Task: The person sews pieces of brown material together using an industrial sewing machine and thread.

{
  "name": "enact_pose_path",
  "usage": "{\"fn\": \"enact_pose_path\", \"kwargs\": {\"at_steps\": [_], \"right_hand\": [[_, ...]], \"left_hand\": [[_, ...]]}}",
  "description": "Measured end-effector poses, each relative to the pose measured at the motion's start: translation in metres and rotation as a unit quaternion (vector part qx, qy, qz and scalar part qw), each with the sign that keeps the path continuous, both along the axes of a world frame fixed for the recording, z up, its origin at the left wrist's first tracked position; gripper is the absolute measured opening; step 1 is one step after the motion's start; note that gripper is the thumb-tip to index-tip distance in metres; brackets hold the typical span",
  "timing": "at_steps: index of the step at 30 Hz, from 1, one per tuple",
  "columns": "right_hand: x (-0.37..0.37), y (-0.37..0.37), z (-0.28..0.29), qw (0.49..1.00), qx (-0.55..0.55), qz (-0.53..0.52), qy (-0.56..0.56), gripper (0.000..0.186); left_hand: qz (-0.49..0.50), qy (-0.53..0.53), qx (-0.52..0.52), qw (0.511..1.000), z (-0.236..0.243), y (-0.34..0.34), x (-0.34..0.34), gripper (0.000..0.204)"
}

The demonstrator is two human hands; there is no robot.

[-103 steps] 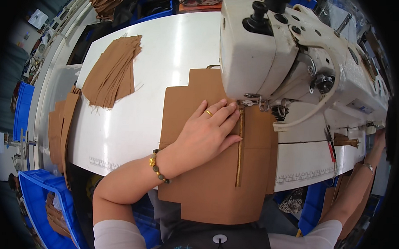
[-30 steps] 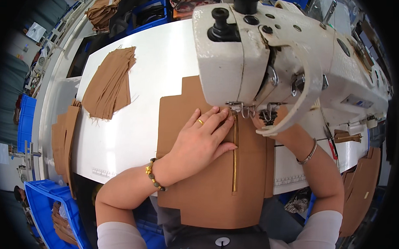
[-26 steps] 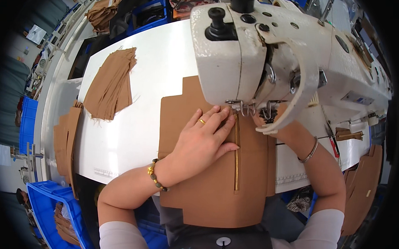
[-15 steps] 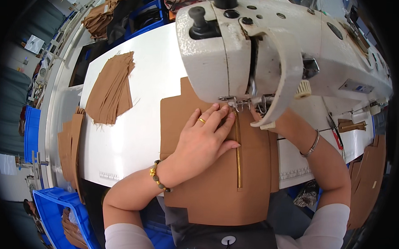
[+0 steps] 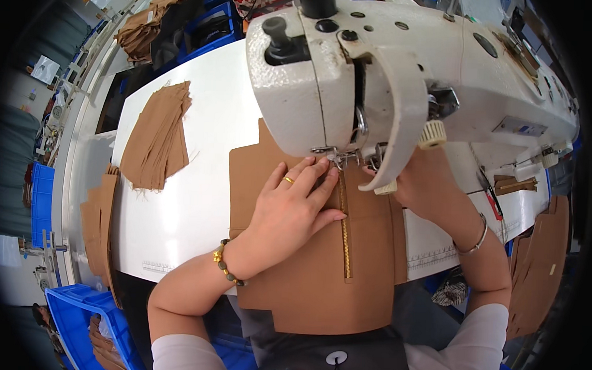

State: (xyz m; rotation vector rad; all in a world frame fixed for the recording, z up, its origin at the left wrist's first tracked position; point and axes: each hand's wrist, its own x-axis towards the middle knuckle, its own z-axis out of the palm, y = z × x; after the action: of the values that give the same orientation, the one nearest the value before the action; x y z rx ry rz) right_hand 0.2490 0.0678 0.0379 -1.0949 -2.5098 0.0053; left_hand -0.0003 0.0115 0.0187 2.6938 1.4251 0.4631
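Observation:
A brown cloth panel (image 5: pixel 305 303) lies under the sewing machine (image 5: pixel 299 100), its lower part reaching over my lap. A gold-toothed zipper (image 5: pixel 346 245) runs down an opening in the panel from the presser foot (image 5: pixel 339 158). My left hand (image 5: pixel 295 201) rests flat on the cloth left of the zipper, fingertips close to the foot and thumb pointing at the teeth. To the right of the needle area, my right hand (image 5: pixel 421 183) is bent beside the machine's curved white guard (image 5: pixel 406 117). The guard and machine head hide its fingers, so what they touch cannot be seen.
Brown cloth pieces (image 5: pixel 157 138) lie fanned on the white table (image 5: pixel 204 201), with another stack (image 5: pixel 99 224) at its left edge. Red-handled scissors (image 5: pixel 491 195) and loose zippers (image 5: pixel 514 185) lie at right. A blue crate (image 5: pixel 77 298) stands lower left; brown panels (image 5: pixel 537 268) hang far right.
My right hand has shifted from beside the presser foot to behind the guard, its wrist more bent. My left hand stays on the cloth. The whole view has slid slightly.

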Motion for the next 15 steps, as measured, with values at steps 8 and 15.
{"fn": "enact_pose_path", "kwargs": {"at_steps": [8, 15], "right_hand": [[0.004, 0.013, 0.008, 0.970, 0.028, -0.016, 0.240, 0.008], [0.008, 0.013, 0.002, 0.953, -0.032, 0.003, 0.302, 0.010]], "left_hand": [[-0.002, 0.000, 0.018, 1.000, -0.001, 0.000, -0.001, 0.061], [-0.006, 0.005, 0.040, 0.999, 0.002, -0.003, -0.001, 0.063]]}}
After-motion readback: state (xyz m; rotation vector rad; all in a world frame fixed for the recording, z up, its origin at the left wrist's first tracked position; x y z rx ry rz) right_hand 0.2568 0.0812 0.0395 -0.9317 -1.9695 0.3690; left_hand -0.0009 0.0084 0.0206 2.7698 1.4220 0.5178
